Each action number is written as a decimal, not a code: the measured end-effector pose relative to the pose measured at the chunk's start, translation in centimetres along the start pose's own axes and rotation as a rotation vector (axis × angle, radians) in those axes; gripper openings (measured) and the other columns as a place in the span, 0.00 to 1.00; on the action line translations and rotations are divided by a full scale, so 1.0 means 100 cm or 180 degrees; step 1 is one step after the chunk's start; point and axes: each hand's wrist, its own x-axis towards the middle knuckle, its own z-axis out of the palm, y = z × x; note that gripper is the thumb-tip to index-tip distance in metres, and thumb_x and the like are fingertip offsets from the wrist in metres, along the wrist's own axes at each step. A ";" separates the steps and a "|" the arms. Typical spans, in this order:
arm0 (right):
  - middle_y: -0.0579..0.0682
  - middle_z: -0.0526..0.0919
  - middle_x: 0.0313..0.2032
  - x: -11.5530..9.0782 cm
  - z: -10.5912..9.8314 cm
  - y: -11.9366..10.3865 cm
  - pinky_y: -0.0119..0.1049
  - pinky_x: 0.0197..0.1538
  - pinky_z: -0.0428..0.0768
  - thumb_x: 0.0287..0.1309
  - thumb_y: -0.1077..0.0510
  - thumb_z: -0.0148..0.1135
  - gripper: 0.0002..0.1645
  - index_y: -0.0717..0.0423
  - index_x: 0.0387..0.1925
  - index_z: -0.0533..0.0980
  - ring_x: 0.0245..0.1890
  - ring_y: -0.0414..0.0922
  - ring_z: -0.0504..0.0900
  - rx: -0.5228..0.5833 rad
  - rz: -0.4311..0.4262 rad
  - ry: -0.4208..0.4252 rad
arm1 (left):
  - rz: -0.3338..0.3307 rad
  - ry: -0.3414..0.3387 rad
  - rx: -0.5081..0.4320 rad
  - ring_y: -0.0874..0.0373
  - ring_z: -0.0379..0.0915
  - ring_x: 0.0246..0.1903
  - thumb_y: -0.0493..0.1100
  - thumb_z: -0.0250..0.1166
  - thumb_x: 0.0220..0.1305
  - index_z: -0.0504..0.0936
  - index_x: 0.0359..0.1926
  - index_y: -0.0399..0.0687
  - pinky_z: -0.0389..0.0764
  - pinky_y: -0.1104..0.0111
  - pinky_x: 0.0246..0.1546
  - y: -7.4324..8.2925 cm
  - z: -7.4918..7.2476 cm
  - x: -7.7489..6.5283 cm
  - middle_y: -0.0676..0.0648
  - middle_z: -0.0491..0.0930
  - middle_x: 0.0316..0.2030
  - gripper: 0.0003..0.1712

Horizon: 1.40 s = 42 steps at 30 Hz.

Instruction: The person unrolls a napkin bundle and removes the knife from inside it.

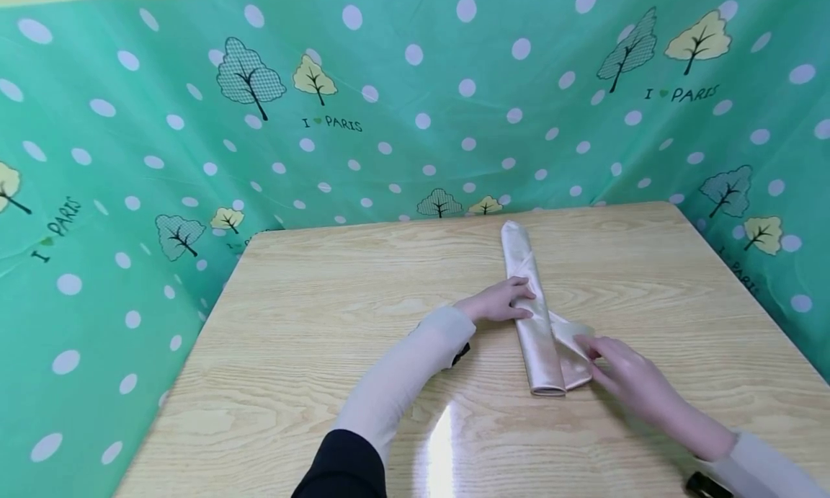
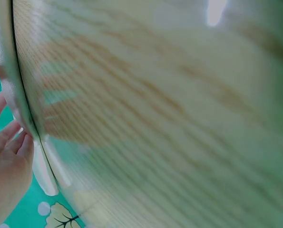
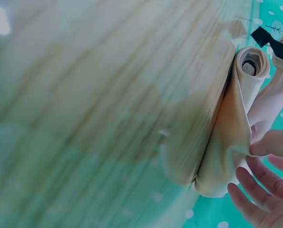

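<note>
A roll of shiny pale satin cloth (image 1: 545, 347) lies lengthwise on the right half of the table, with a loose folded flap (image 1: 570, 354) spreading from its near right side. Across the roll's middle rests my left hand (image 1: 499, 301), its fingers spread over the top. In the left wrist view that hand (image 2: 10, 164) lies along the cloth's edge (image 2: 15, 90). My right hand (image 1: 625, 372) pinches the flap's outer edge. The right wrist view shows its thumb and forefinger meeting on the flap (image 3: 227, 137), and the roll's hollow end (image 3: 251, 64) with something dark inside.
The wood-grain table (image 1: 311, 310) carries a bright light reflection (image 1: 441, 447) near its front. A green dotted curtain (image 1: 389, 73) with tree prints hangs behind it and at both sides. Dark straps (image 1: 707, 485) sit at the wrists.
</note>
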 end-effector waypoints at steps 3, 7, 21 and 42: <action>0.49 0.78 0.30 -0.002 -0.003 0.000 0.38 0.30 0.77 0.32 0.66 0.66 0.27 0.62 0.43 0.74 0.29 0.44 0.76 -0.0032 0.0164 -0.0124 | -0.0010 -0.0014 -0.0020 0.54 0.49 0.63 0.51 0.55 0.61 0.69 0.57 0.47 0.50 0.73 0.61 -0.001 0.000 0.000 0.43 0.50 0.65 0.25; 0.49 0.78 0.29 -0.005 -0.005 0.001 0.39 0.29 0.77 0.28 0.68 0.68 0.33 0.63 0.45 0.72 0.29 0.44 0.76 -0.0063 0.0284 -0.0194 | -0.0038 -0.0042 -0.0038 0.54 0.48 0.63 0.51 0.54 0.61 0.68 0.57 0.48 0.50 0.73 0.61 0.000 -0.001 0.000 0.44 0.50 0.65 0.25; 0.55 0.74 0.35 -0.017 -0.020 0.014 0.46 0.30 0.76 0.36 0.49 0.68 0.34 0.64 0.46 0.71 0.35 0.51 0.73 -0.0189 0.0318 0.0041 | -0.0074 -0.0070 -0.0059 0.55 0.48 0.63 0.52 0.54 0.62 0.68 0.58 0.49 0.50 0.73 0.61 0.002 -0.001 -0.001 0.45 0.49 0.66 0.25; 0.49 0.75 0.35 -0.008 -0.025 0.018 0.13 0.52 0.55 0.51 0.38 0.54 0.28 0.60 0.36 0.76 0.38 0.43 0.71 0.0213 -0.0083 0.0028 | -0.0063 -0.0080 -0.0037 0.55 0.48 0.64 0.52 0.53 0.62 0.67 0.58 0.49 0.51 0.73 0.61 0.001 -0.003 -0.001 0.45 0.49 0.66 0.25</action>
